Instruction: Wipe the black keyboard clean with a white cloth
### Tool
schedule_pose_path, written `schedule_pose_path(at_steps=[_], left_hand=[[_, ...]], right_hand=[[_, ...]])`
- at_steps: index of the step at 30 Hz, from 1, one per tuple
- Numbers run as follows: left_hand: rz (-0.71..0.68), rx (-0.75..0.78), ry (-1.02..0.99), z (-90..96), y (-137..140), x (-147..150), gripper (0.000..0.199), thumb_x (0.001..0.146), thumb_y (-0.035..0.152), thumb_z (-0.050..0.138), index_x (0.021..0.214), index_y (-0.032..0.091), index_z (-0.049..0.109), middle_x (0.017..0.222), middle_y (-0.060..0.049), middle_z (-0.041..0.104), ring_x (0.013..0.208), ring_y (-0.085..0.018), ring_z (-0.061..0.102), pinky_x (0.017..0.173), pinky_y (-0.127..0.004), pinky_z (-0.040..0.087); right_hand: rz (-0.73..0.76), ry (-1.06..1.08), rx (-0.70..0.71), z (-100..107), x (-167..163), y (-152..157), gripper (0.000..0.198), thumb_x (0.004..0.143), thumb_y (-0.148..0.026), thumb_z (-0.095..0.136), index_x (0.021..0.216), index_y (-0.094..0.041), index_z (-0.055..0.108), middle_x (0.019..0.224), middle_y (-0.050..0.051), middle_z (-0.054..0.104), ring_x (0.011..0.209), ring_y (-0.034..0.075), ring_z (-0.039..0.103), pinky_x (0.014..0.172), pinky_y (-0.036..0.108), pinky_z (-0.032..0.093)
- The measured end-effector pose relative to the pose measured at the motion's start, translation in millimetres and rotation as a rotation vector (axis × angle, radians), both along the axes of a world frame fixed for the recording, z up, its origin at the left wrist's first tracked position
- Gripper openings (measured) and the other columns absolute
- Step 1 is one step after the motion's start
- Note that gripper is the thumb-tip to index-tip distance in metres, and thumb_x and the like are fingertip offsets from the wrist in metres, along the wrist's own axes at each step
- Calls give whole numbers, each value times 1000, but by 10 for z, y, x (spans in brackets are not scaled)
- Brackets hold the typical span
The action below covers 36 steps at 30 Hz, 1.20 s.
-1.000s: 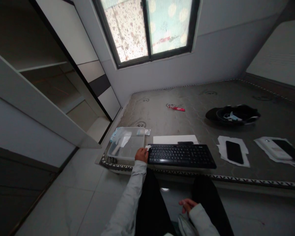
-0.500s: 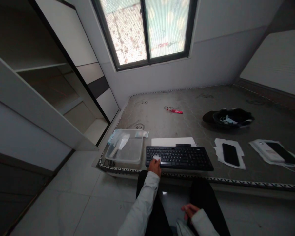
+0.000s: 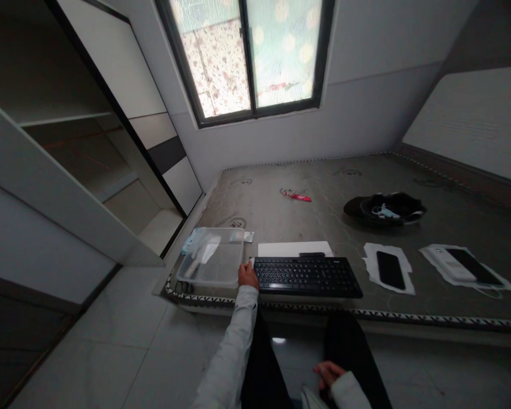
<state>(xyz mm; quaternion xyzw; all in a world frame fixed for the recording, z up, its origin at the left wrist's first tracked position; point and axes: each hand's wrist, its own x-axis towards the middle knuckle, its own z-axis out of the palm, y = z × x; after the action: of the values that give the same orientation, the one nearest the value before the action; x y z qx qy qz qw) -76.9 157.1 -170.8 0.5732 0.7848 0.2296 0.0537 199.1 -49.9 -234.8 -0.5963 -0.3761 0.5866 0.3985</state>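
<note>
My left hand [image 3: 247, 276] rests at the left end of a black keyboard [image 3: 309, 276], fingers closed on a small white wipe that barely shows at its fingertips. The keyboard lies along the near edge of a bare grey mattress [image 3: 306, 221]. Just left of the hand stands a clear plastic box [image 3: 210, 265] with a few small items inside. My right hand [image 3: 327, 373] lies low on my lap, fingers loosely apart, next to a pale crumpled thing [image 3: 313, 396].
A white sheet [image 3: 293, 249] lies behind the keyboard. To the right are a black phone on white paper [image 3: 387, 270] and a white device beside a dark phone [image 3: 464, 267]. Farther back are a black cap [image 3: 385, 209] and a red wrapper [image 3: 296, 196]. An open wardrobe stands left.
My left hand slid from the keyboard's left end onto the keys with the white wipe, then back to the left end. My view shifted slightly to the right.
</note>
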Motion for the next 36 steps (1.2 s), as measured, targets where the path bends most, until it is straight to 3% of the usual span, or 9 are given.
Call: schedule_pose_path(at_steps=[4,10,18,24,29,31,36], left_hand=[[-47,-134,40,-40,121,130,40,84,17,54,124,12,55,110,-12,63,101,-21,59,92,-41,47],[-133,-263,92,40,162,452,53,80,17,61,131,12,47,124,-13,58,115,-25,54,99,-45,43],[-269,-333,52,162,122,1142,56,82,21,59,135,16,42,129,-12,54,118,-25,51,99,-45,42],[-409,-343,-72,208,73,1650,56,81,14,54,135,11,43,129,-17,53,119,-28,49,100,-46,40],[-527,-306,-270,183,-73,1922,61,71,10,57,132,9,50,126,-22,55,118,-33,48,102,-49,38],[-564,-278,-388,171,-159,1965,55,70,12,58,125,12,58,120,-20,59,113,-32,52,101,-47,39],[-456,-191,-779,233,-410,1933,39,81,24,49,113,13,68,113,-17,65,109,-30,56,102,-46,40]], right_hand=[[-33,15,43,-18,7,-3,74,54,-91,57,57,-19,68,42,5,53,33,13,34,44,26,17],[-55,38,25,-124,53,-38,77,51,-94,59,58,-17,69,42,5,53,33,11,33,43,24,18],[18,65,-13,-182,140,-38,80,53,-95,57,63,-16,68,45,5,55,35,11,37,41,23,20],[65,-6,-39,-227,273,-1,86,46,-99,53,61,-16,69,44,7,55,34,11,36,40,24,22],[52,-59,-35,0,276,-1,84,45,-99,50,59,-18,66,43,5,54,33,13,37,39,25,23],[48,-72,-20,146,258,3,79,48,-97,51,59,-19,65,43,4,53,33,14,39,39,25,26],[-30,-57,3,420,276,105,75,50,-93,57,64,-20,66,46,3,54,34,15,41,38,27,31]])
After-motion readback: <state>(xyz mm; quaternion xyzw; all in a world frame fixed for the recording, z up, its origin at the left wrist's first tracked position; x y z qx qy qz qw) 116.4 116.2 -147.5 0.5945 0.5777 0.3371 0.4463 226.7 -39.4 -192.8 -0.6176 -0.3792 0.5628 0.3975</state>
